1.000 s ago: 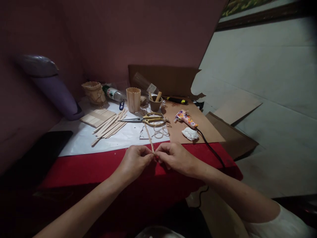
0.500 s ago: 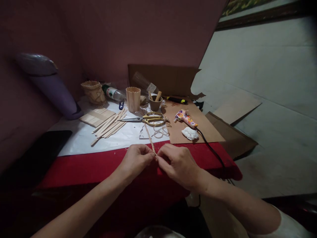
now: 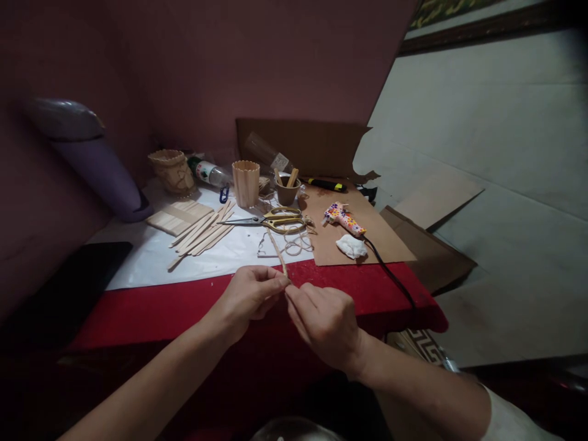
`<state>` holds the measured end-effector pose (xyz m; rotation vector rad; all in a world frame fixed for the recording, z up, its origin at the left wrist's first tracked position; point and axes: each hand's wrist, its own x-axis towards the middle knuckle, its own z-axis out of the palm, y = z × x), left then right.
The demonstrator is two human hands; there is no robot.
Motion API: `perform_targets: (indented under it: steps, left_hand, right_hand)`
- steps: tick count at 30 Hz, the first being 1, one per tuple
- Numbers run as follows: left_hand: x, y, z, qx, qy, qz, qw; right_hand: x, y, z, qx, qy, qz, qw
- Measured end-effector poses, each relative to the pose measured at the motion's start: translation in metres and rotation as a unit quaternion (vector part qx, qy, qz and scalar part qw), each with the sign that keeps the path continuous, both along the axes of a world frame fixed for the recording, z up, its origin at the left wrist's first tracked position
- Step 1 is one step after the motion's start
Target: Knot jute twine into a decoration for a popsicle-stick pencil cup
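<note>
A length of braided twine [image 3: 278, 249] runs from beneath the scissors toward me, its near end between my fingers. My left hand [image 3: 250, 297] pinches it between thumb and forefinger over the table's front edge. Fingertips touching the left ones, my right hand [image 3: 325, 318] is closed at the same end of the twine; its fingers hide most of what they grip. Gold-handled scissors [image 3: 280, 219] lie just beyond, partly open. Loose twine [image 3: 298, 245] curls on the white sheet to their near right.
Craft sticks [image 3: 202, 233] lie left of the scissors. Behind stand a stick-covered cup [image 3: 246, 185], a wrapped cup [image 3: 171, 173] and a small pot [image 3: 287, 193]. A patterned glue gun [image 3: 342, 218] and white wad [image 3: 351, 246] rest on cardboard [image 3: 386, 248], a cord trailing off the front edge.
My right hand has turned over and come slightly down and left, its fingers now more closed against the left fingertips. The left hand stays almost in place.
</note>
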<state>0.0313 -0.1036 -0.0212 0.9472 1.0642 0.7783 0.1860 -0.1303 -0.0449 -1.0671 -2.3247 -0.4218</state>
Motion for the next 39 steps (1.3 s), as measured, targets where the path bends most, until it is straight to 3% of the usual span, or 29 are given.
perform_targets:
  steps: [3, 6, 9, 13, 16, 23, 25, 29, 30, 35, 39]
  left_hand:
    - [0.000, 0.001, 0.001, -0.003, 0.000, 0.002, 1.000]
    - [0.002, -0.001, 0.001, -0.003, 0.006, 0.003, 1.000]
    - [0.003, -0.004, 0.000, 0.004, 0.007, 0.006, 1.000]
    - [0.002, -0.005, -0.003, 0.015, 0.008, 0.004, 1.000]
    - [0.002, -0.005, -0.007, 0.034, 0.023, 0.010, 0.999]
    - [0.003, -0.005, -0.012, 0.097, 0.090, 0.013, 0.991]
    - [0.004, -0.005, -0.011, 0.105, 0.095, 0.012, 0.990]
    - [0.004, -0.004, -0.010, 0.112, 0.102, 0.008, 0.988]
    - [0.004, -0.004, -0.011, 0.114, 0.104, 0.008, 0.988]
    - [-0.003, -0.004, -0.015, 0.157, 0.174, 0.021, 0.972]
    - [-0.009, -0.010, -0.015, 0.223, 0.264, 0.038, 0.938]
  right_hand:
    - [0.003, -0.001, -0.002, 0.018, -0.006, 0.005, 1.000]
    - [0.006, -0.001, 0.001, -0.017, 0.021, 0.013, 1.000]
    - [0.008, 0.002, 0.007, -0.085, 0.131, -0.001, 0.988]
    - [0.006, 0.010, 0.015, -0.237, 0.236, 0.008, 0.942]
    - [0.004, 0.015, 0.017, -0.319, 0.226, 0.027, 0.920]
    - [0.010, 0.021, 0.028, -0.351, 0.180, 0.031, 0.919]
    - [0.010, 0.025, 0.031, -0.398, 0.202, 0.043, 0.894]
    - [0.006, 0.038, 0.031, -0.578, 0.253, 0.040, 0.774]
    - [0.004, 0.041, 0.029, -0.596, 0.257, 0.031, 0.760]
    - [0.001, 0.048, 0.023, -0.567, 0.248, 0.023, 0.785]
    - [-0.002, 0.045, 0.017, -0.591, 0.281, 0.021, 0.756]
